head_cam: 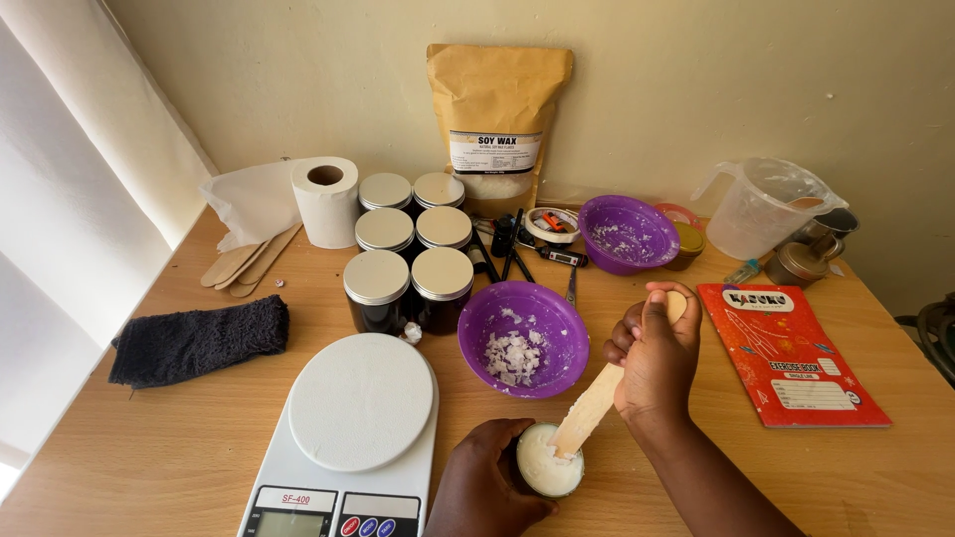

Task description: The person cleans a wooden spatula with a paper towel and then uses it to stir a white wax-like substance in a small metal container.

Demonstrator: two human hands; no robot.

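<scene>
At a wooden table, my left hand wraps around a small dark jar filled with white wax, fingers curled against its side near the table's front edge. My right hand is clenched around a flat wooden stirring stick, held at a slant with its lower end resting in the wax at the jar's rim. Just beyond the jar sits a purple bowl holding loose white wax flakes. To the left of my hands lies a white digital kitchen scale, its round platform bare. Behind it stand six dark jars with silver lids in two rows, beside a roll of toilet paper and spare wooden sticks. A brown pouch of wax flakes leans on the wall, with a second purple bowl and a clear plastic measuring jug to its right. A red exercise book lies right of my right hand, and a dark folded cloth rests at far left.
</scene>
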